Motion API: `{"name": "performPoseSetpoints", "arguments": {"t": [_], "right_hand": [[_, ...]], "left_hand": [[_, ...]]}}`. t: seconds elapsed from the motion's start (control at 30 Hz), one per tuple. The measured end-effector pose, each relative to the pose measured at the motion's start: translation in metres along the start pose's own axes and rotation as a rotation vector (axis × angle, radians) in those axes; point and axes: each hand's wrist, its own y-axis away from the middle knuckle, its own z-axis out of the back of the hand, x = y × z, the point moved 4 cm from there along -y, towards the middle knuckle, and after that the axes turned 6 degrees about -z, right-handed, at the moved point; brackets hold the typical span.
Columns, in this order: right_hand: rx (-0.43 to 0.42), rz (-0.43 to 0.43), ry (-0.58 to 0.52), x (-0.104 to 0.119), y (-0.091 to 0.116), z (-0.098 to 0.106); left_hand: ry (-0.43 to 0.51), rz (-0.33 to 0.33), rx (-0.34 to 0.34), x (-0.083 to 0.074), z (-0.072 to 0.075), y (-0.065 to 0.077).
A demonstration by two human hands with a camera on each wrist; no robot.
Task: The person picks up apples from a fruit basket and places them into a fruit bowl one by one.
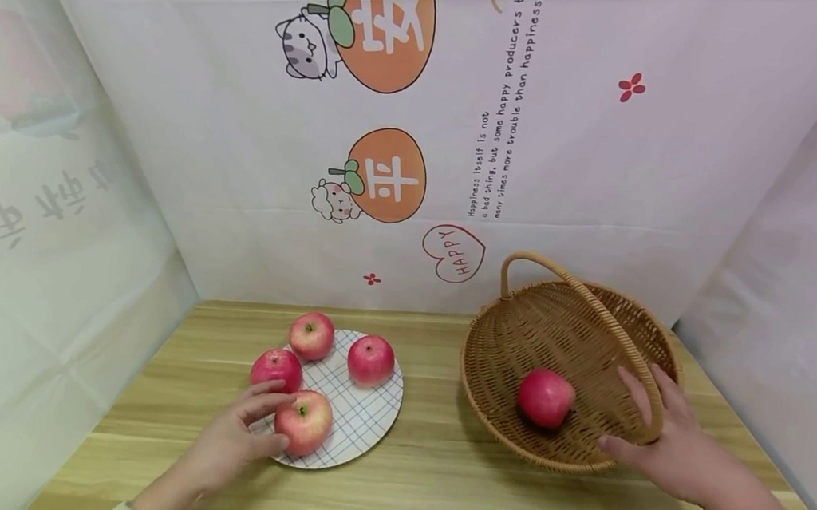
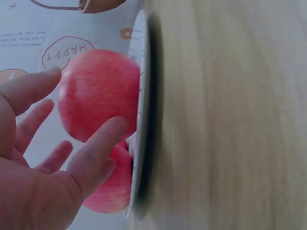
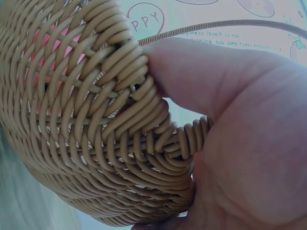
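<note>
On a white checked plate (image 1: pixel 367 420) at the left, a red-yellow apple (image 1: pixel 304 423) sits nearest the front. My left hand (image 1: pixel 231 441) reaches in from its left, thumb and fingers spread, fingertips right at the apple's side. In the left wrist view the thumb overlaps a red apple (image 2: pixel 98 93). Over at the right, my right hand (image 1: pixel 682 445) grips the wicker basket (image 1: pixel 501 358) at the rim by the base of its handle (image 1: pixel 612 323). Its thumb (image 3: pixel 187 72) lies over the rim in the right wrist view. One red apple (image 1: pixel 546 398) lies inside the basket.
Three more apples stand on the plate: one at the back (image 1: pixel 312 335), one at the left (image 1: pixel 277 369) and one at the right (image 1: pixel 370 361). A printed white cloth (image 1: pixel 569 139) hangs behind the wooden table (image 1: pixel 421 456), with cloth at both sides too.
</note>
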Motion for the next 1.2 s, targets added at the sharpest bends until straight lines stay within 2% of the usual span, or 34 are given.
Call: {"name": "performPoseSetpoints", "arguments": {"t": [0.2,0.37,0.57,0.8,0.87,0.97,1.03,1.07,1.2], "right_hand": [[-0.008,0.008,0.006,0.0,0.0,0.0],[-0.006,0.013,0.006,0.0,0.0,-0.001],[-0.007,0.02,-0.002,0.0,0.0,0.0],[-0.009,0.019,-0.004,0.0,0.0,0.0],[-0.01,0.017,-0.004,0.0,0.0,0.0],[-0.009,0.018,-0.005,0.0,0.0,0.0],[-0.009,0.022,-0.002,0.0,0.0,0.0],[-0.008,0.022,-0.001,0.0,0.0,0.0],[-0.006,0.025,0.005,0.002,0.0,0.0]], "left_hand": [[0.065,0.029,0.044,-0.004,0.005,0.001],[0.094,0.055,0.081,-0.013,0.01,0.003],[0.071,0.034,0.112,-0.025,0.017,0.005],[0.126,0.031,0.146,-0.039,0.019,0.002],[0.123,0.008,0.159,-0.046,0.019,-0.001],[0.085,-0.026,0.174,-0.061,0.015,-0.009],[0.011,-0.043,0.181,-0.072,0.009,-0.014],[-0.031,-0.049,0.186,-0.078,0.005,-0.016],[-0.094,-0.094,0.218,-0.097,-0.018,-0.027]]}}
